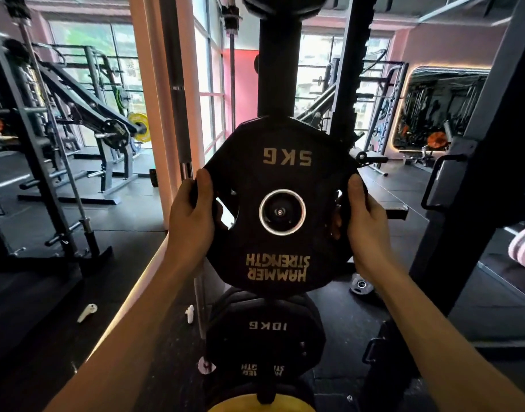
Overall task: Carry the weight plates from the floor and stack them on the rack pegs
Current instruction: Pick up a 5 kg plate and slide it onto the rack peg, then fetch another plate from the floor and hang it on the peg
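Head view puts a black 5 kg plate [280, 203] dead centre, upright and facing me, its "5KG" and "HAMMER STRENGTH" lettering upside down. My left hand [191, 215] grips its rim at nine o'clock, thumb over the front face and fingers curled through the side cut-out; my right hand [363, 218] does the same at three o'clock. Through the plate's steel-ringed centre hole I see the end of a rack peg [281, 212], though I cannot tell whether the plate is already seated on it. Behind the plate, at twelve o'clock, rises the dark rack upright [277, 69]. Directly below, at six o'clock, a 10 kg plate [267, 331] hangs on a lower peg, and a yellow plate [261, 405] peeks in at the bottom edge. On the floor at four o'clock lies a small plate [360, 285], well apart from the rack. Two white earbuds [87, 313] lie on the floor at seven o'clock.
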Demonstrator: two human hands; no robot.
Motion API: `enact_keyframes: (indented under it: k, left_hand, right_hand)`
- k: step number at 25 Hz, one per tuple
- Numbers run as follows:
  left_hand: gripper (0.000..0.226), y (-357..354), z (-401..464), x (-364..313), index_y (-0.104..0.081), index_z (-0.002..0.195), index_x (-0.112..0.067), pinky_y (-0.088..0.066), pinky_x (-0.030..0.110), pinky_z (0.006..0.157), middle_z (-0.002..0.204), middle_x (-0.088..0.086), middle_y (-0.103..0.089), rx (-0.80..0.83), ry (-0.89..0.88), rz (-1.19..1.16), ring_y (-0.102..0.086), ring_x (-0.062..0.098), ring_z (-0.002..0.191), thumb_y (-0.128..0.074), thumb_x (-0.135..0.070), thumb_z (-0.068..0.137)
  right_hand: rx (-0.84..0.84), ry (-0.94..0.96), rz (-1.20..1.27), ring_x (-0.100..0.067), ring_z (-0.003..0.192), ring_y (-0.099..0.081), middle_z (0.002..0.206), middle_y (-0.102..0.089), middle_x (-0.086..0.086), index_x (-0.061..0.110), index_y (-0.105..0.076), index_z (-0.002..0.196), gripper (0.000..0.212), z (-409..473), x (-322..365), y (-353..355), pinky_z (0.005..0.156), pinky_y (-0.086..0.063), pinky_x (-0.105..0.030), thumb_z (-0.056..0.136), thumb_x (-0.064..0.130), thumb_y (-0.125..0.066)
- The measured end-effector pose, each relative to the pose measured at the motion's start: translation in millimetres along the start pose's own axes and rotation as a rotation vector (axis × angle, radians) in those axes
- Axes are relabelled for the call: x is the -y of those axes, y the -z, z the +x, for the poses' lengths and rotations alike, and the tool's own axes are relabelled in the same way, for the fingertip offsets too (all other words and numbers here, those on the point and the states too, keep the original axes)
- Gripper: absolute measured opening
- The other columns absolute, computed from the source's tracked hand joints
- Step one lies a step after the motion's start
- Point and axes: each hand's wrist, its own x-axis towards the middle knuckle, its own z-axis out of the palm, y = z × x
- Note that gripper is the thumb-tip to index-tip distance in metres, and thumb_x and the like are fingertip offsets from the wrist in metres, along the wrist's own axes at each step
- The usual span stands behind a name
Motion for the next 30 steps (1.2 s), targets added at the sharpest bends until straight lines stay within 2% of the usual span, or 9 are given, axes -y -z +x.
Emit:
enact_keyframes:
  k: [4, 7, 11, 14, 15, 18, 23, 27, 30]
  left_hand:
    - [0.054, -6.8, 18.6, 9.7, -0.057, 0.08, -0.026, -0.046, 0.041, 0.072, 0.07, -0.002, -0.057, 0.025, -0.025, 0.0, -0.056, 0.019, 0.07, -0.036, -0.076, 0.081]
    - [0.036, -16.3, 29.2, 19.8, -0.058, 0.092, -0.032, -0.056, 0.038, 0.073, 0.081, 0.001, -0.065, 0.038, -0.028, -0.042, -0.066, 0.021, 0.078, -0.033, -0.058, 0.098]
    - [0.042, -22.9, 51.6, 37.7, -0.059, 0.11, -0.038, -0.056, 0.043, 0.087, 0.102, 0.002, -0.069, 0.023, -0.049, -0.021, -0.068, 0.022, 0.097, -0.034, -0.067, 0.092]
    - [0.033, -31.8, 63.2, 41.2, -0.054, 0.116, -0.028, -0.051, 0.011, 0.081, 0.098, -0.015, -0.063, -0.017, -0.057, 0.023, -0.061, -0.002, 0.09, -0.03, -0.046, 0.102]
    - [0.03, -34.9, 66.2, 40.4, -0.052, 0.117, -0.027, -0.049, 0.007, 0.078, 0.098, -0.019, -0.06, -0.021, -0.045, 0.037, -0.06, -0.006, 0.088, -0.03, -0.043, 0.103]
    - [0.027, -40.5, 74.5, 44.2, -0.053, 0.113, -0.019, -0.047, 0.005, 0.069, 0.089, -0.016, -0.06, -0.049, -0.074, 0.039, -0.062, -0.011, 0.077, -0.034, -0.035, 0.104]
    - [0.024, -43.9, 83.5, 49.2, -0.053, 0.107, -0.009, -0.042, 0.003, 0.061, 0.079, -0.011, -0.057, -0.063, -0.12, 0.073, -0.057, -0.015, 0.065, -0.036, -0.027, 0.105]
    - [0.03, -37.8, 85.4, 47.6, -0.05, 0.115, -0.014, -0.041, 0.002, 0.065, 0.086, -0.012, -0.055, 0.019, -0.094, 0.153, -0.056, -0.014, 0.071, -0.034, -0.037, 0.104]
    - [0.041, -26.9, 71.0, 40.1, -0.044, 0.135, -0.015, -0.037, 0.002, 0.068, 0.107, -0.011, -0.056, 0.083, -0.108, 0.365, -0.056, 0.001, 0.092, -0.031, -0.04, 0.105]
  right_hand:
    - [-0.017, 0.029, -0.048, -0.015, 0.046, -0.052, 0.055, -0.053, -0.006, 0.007, -0.053, 0.074, 0.062, 20.7, -11.2, -6.3, 0.045, -0.047, -0.018, 0.091, 0.065, -0.039]
    - [-0.006, 0.047, -0.062, -0.006, 0.059, -0.064, 0.063, -0.066, 0.004, 0.014, -0.062, 0.085, 0.062, 36.3, -16.4, -8.1, 0.057, -0.052, -0.017, 0.081, 0.071, -0.038]
    - [0.006, 0.054, -0.047, 0.001, 0.067, -0.068, 0.073, -0.071, 0.011, 0.028, -0.063, 0.087, 0.041, 58.9, -24.9, -14.5, 0.061, -0.054, -0.015, 0.092, 0.061, -0.04]
    - [0.021, 0.06, -0.072, 0.004, 0.072, -0.068, 0.081, -0.071, 0.01, 0.028, -0.063, 0.091, 0.039, 73.2, -29.7, -17.1, 0.06, -0.051, -0.012, 0.096, 0.057, -0.038]
    - [0.03, 0.063, -0.091, 0.004, 0.074, -0.068, 0.084, -0.071, 0.009, 0.027, -0.064, 0.093, 0.04, 79.0, -33.7, -17.0, 0.062, -0.051, -0.011, 0.096, 0.057, -0.038]
    - [0.022, 0.05, -0.12, -0.005, 0.078, -0.071, 0.084, -0.074, 0.004, 0.018, -0.067, 0.103, 0.052, 92.6, -39.9, -19.3, 0.07, -0.053, -0.02, 0.095, 0.061, -0.037]
    - [0.016, 0.06, -0.131, 0.0, 0.067, -0.067, 0.069, -0.072, 0.008, 0.009, -0.064, 0.104, 0.057, 104.4, -53.0, -20.1, 0.062, -0.049, -0.013, 0.099, 0.056, -0.033]
    - [0.095, 0.024, -0.196, -0.009, 0.095, -0.065, 0.098, -0.07, 0.003, 0.016, -0.064, 0.113, 0.068, 102.9, -52.8, -15.9, 0.09, -0.049, -0.029, 0.091, 0.072, -0.031]
    - [0.149, -0.024, -0.354, -0.014, 0.11, -0.06, 0.118, -0.064, 0.005, 0.022, -0.054, 0.13, 0.075, 88.7, -55.8, -6.0, 0.1, -0.045, -0.035, 0.086, 0.078, -0.033]
